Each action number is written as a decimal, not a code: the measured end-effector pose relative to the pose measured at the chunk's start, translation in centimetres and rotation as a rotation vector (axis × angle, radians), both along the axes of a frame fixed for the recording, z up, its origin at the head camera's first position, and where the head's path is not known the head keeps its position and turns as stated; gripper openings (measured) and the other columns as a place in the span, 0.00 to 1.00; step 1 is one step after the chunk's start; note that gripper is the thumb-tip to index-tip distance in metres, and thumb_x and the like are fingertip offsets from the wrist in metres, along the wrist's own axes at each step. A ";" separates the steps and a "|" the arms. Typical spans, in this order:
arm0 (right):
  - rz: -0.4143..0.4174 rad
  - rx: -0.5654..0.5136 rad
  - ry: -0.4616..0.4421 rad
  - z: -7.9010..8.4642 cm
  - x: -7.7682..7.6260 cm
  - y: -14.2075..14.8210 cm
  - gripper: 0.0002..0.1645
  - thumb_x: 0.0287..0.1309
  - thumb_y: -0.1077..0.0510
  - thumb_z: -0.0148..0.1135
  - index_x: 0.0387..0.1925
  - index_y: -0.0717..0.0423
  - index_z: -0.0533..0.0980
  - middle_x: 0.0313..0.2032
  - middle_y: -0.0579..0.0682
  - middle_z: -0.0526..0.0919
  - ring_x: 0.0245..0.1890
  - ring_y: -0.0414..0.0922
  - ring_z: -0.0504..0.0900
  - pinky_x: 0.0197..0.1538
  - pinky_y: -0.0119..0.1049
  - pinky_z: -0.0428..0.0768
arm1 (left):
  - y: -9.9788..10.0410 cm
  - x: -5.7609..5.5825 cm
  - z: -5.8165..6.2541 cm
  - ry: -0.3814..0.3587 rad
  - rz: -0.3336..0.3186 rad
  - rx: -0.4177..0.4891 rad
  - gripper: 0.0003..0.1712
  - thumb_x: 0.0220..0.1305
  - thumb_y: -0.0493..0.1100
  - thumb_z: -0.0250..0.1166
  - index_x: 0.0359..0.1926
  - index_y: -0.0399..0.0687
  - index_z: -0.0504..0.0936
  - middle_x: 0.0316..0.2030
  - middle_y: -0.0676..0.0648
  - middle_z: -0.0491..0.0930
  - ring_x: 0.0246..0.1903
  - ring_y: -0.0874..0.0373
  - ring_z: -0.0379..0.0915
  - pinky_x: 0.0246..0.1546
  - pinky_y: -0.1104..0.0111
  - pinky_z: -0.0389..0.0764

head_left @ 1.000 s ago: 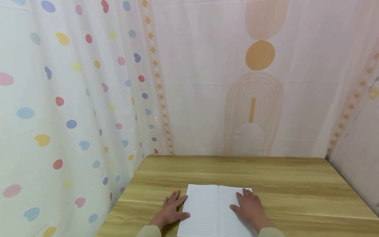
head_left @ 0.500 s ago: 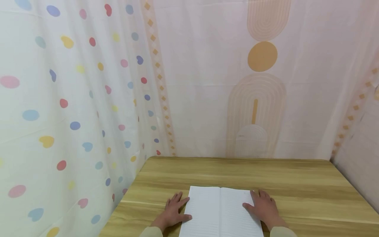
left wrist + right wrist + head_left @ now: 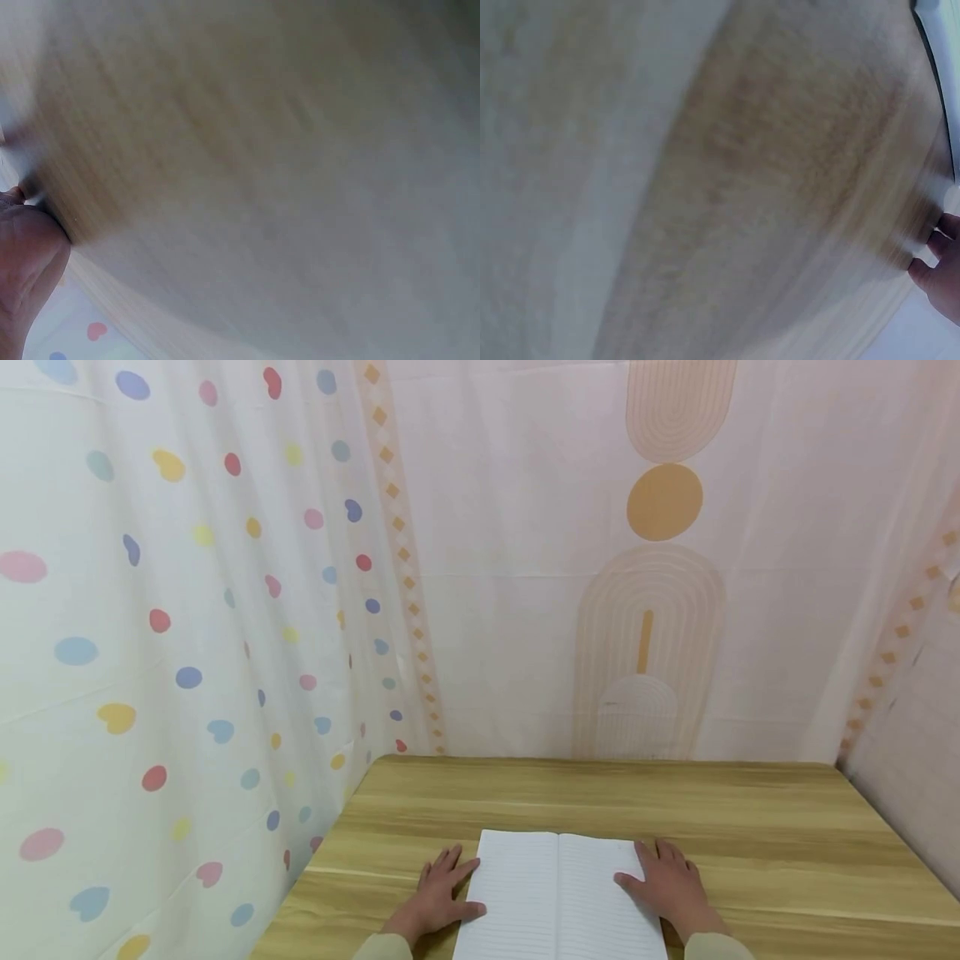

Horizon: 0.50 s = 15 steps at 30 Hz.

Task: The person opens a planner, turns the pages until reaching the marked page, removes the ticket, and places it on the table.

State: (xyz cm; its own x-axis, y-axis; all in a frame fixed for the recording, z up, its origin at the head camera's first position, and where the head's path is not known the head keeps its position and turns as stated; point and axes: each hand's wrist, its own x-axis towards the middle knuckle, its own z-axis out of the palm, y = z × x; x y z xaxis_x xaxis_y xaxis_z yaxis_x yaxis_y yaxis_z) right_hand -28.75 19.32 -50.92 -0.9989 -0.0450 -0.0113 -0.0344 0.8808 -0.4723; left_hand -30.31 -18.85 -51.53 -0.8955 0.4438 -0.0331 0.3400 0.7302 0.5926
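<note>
At the bottom centre of the frame, the left hand and right hand are resting flat, fingers spread, on the side edges of the open notebook, with bare table lying beyond.

Soft, even light overhead; both wrist views badly blurred.

The head view is bright and sharp, with diffuse light glowing through pale curtains, faint shadows under the hands and no glare on the wooden table. Straight lines bow slightly near the edges. Both wrist views are smeared and out of focus, perhaps from closeness to the tabletop; only a fingertip edge reads clearly.
</note>
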 end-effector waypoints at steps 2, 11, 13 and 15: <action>-0.001 0.005 0.004 0.0 0.1 0.0 0.50 0.60 0.33 0.62 0.67 0.69 0.67 0.66 0.80 0.58 0.66 0.76 0.55 0.63 0.73 0.55 | 0.0 0.0 0.0 0.003 0.001 -0.001 0.44 0.61 0.59 0.69 0.71 0.40 0.67 0.73 0.25 0.47 0.72 0.27 0.37 0.67 0.34 0.35; -0.002 -0.014 0.104 -0.5 0.0 -0.2 0.36 0.61 0.40 0.65 0.60 0.61 0.76 0.64 0.77 0.64 0.65 0.74 0.60 0.61 0.73 0.57 | 0.0 0.1 0.1 -0.003 0.008 -0.006 0.45 0.61 0.59 0.69 0.71 0.40 0.67 0.73 0.26 0.47 0.72 0.28 0.37 0.68 0.34 0.35; -0.001 -0.023 0.139 -0.6 -0.1 -0.3 0.30 0.62 0.44 0.65 0.58 0.60 0.79 0.63 0.76 0.66 0.66 0.73 0.60 0.62 0.72 0.56 | 0.0 0.0 0.1 -0.008 0.009 -0.006 0.45 0.61 0.59 0.69 0.71 0.40 0.67 0.73 0.26 0.47 0.73 0.28 0.36 0.68 0.35 0.35; -0.003 -0.032 0.170 -0.4 -0.1 -0.4 0.27 0.63 0.47 0.64 0.56 0.61 0.80 0.62 0.75 0.68 0.65 0.72 0.62 0.62 0.72 0.57 | 0.0 0.0 0.1 -0.013 0.008 -0.001 0.44 0.61 0.58 0.69 0.71 0.40 0.67 0.73 0.26 0.47 0.73 0.28 0.36 0.68 0.35 0.35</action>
